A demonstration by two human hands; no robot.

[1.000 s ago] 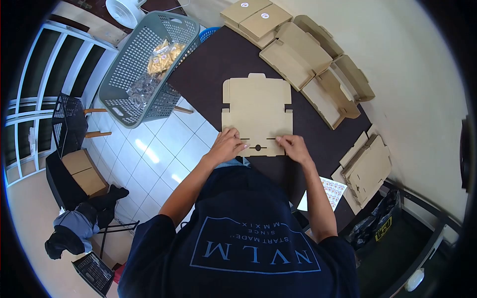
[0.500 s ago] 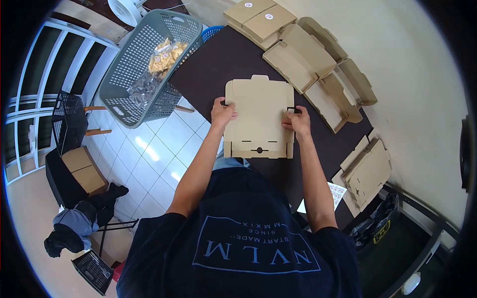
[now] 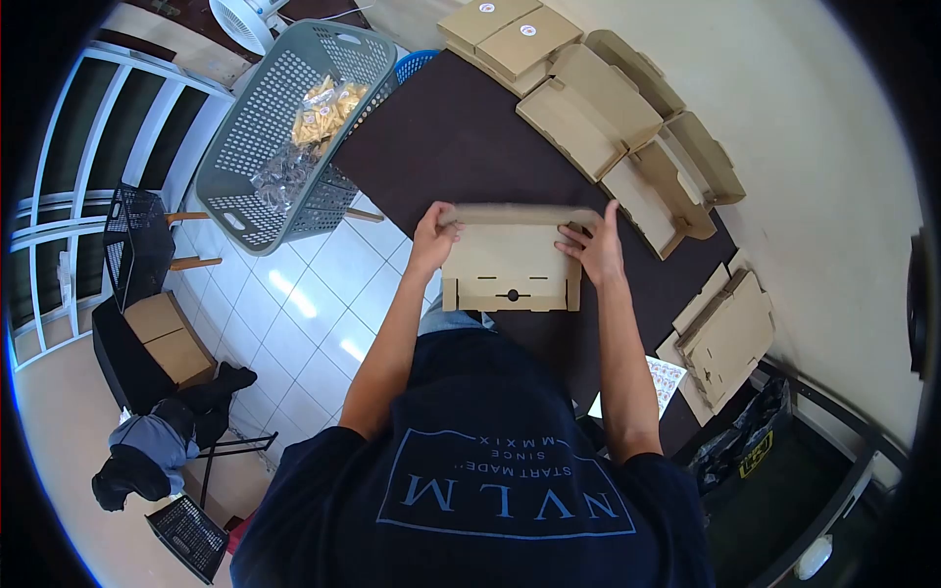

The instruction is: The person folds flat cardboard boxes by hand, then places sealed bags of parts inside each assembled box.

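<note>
A brown cardboard box blank (image 3: 505, 257) lies at the near edge of the dark table (image 3: 421, 132), its far part folded upright. Slots and a round hole show in its near panel. My left hand (image 3: 434, 238) grips the left end of the raised part, fingers closed round the cardboard. At the right end, my right hand (image 3: 597, 247) touches the raised part with its fingers spread and thumb up.
Open cardboard boxes (image 3: 591, 113) line the table's wall side, with closed boxes (image 3: 510, 37) beyond. Flat blanks (image 3: 725, 338) and a sticker sheet (image 3: 665, 382) lie to the right. A grey basket (image 3: 294, 127) holding bags stands left. A person (image 3: 157, 441) is at the lower left.
The far part of the blank, flat before, now stands folded up towards me. My right hand has opened, its thumb raised, and my left hand has moved slightly with the fold.
</note>
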